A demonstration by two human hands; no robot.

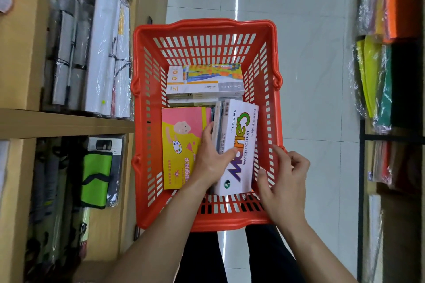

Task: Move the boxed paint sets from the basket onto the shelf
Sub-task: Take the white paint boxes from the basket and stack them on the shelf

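Note:
A red plastic basket point(207, 30) stands on the floor in front of me with several boxed paint sets inside. A white Marie's water colour box point(241, 142) leans tilted on the right, above thinner boxes stood on edge. My left hand point(210, 156) is shut on it, thumb on its face and fingers behind the stack. My right hand point(287, 181) touches the box's near right corner and the basket's right rim, fingers apart. A pink and yellow box point(179, 145) lies flat on the left. A white and orange box point(204, 80) tops a stack at the far end.
A wooden shelf unit point(64, 122) on the left holds wrapped white rolls point(101, 53) above and a green and grey pouch point(96, 177) below. Coloured sheets in plastic point(386, 48) fill the shelves on the right. A grey tiled aisle point(310, 30) runs ahead.

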